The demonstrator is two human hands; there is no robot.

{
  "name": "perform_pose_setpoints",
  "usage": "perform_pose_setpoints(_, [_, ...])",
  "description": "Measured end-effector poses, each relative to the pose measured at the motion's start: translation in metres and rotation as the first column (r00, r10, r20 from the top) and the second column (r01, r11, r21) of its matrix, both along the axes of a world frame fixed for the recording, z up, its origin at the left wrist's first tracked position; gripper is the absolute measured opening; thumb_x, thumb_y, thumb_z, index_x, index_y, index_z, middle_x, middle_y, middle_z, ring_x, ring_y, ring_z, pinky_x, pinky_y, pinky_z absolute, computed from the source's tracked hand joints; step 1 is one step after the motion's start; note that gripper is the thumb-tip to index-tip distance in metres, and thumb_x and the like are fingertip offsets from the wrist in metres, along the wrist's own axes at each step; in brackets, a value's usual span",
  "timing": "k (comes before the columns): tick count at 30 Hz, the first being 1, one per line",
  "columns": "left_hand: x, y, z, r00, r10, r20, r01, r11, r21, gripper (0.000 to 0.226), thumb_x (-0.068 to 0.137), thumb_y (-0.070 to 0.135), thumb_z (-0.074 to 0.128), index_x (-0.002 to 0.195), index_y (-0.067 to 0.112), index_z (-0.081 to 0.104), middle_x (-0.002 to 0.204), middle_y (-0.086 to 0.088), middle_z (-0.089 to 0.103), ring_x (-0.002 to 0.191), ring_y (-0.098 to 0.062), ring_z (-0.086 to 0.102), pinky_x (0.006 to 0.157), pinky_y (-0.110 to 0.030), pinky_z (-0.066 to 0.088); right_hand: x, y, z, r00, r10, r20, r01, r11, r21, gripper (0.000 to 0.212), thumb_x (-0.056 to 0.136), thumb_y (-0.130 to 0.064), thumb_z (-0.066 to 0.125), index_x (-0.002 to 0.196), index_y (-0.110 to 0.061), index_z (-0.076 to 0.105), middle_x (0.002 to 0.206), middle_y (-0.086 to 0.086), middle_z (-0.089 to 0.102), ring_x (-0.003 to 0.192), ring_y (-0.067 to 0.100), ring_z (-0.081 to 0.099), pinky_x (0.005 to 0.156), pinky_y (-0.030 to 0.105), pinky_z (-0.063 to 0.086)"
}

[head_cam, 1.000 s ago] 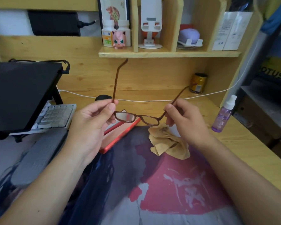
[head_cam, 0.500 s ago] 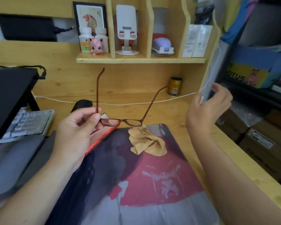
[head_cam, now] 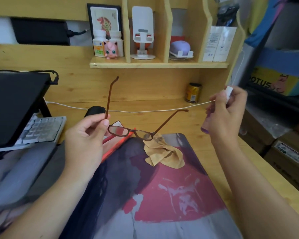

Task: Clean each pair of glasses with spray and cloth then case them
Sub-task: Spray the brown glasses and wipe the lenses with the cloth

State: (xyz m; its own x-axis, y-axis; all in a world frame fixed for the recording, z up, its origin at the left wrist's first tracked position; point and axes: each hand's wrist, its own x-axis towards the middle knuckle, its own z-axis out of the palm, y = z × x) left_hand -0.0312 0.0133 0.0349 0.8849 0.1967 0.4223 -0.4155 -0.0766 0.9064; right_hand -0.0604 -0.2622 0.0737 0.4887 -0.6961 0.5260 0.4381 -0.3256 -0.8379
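Observation:
My left hand (head_cam: 86,135) pinches the brown-framed glasses (head_cam: 130,132) at the left hinge, holding them above the desk with both arms unfolded and pointing away from me. My right hand (head_cam: 226,116) grips the purple spray bottle (head_cam: 205,129) with a white cap (head_cam: 229,91), lifted off the desk to the right of the glasses. A crumpled tan cloth (head_cam: 164,155) lies on the desk mat just below the right lens. A red case (head_cam: 117,144) lies under the glasses, partly hidden by my left hand. A black case (head_cam: 94,111) sits behind my left hand.
A patterned desk mat (head_cam: 162,195) covers the desk front. A keyboard (head_cam: 41,130) and a black stand (head_cam: 16,104) are at the left. A white cable (head_cam: 145,111) runs across the desk's back; a gold can (head_cam: 193,93) stands at the back right. Shelves above hold small items; boxes sit beyond the right edge.
My right hand let go of the glasses, reached right, and now holds the spray bottle lifted off the desk. My left hand keeps holding the glasses alone.

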Motion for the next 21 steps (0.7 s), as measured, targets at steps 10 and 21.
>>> perform_pose_setpoints(10, [0.007, 0.012, -0.006, 0.971, 0.139, 0.193, -0.164, 0.980, 0.117, 0.020, 0.100, 0.013, 0.062, 0.109, 0.028, 0.071, 0.103, 0.001, 0.072, 0.094, -0.017, 0.070, 0.092, -0.038, 0.057, -0.017, 0.089, -0.016, 0.703, 0.696, -0.146, -0.708, 0.705, -0.051, 0.015, 0.107, -0.036, 0.037, 0.113, -0.029, 0.049, 0.086, 0.006, 0.065, 0.066, 0.028, 0.059, 0.059, 0.038, 0.050])
perform_pose_setpoints(21, [0.003, 0.010, -0.003, 0.825, 0.103, 0.555, -0.334, 0.881, 0.334, 0.013, 0.101, 0.005, 0.055, 0.104, -0.003, 0.065, 0.098, -0.005, 0.052, 0.091, -0.011, 0.052, 0.087, -0.015, 0.039, -0.022, 0.130, -0.009, 0.230, 0.906, -0.355, -0.718, 0.405, 0.567, 0.074, 0.091, -0.078, 0.033, 0.063, -0.012, 0.049, 0.053, 0.009, 0.042, 0.043, 0.023, 0.038, 0.050, 0.032, 0.033])
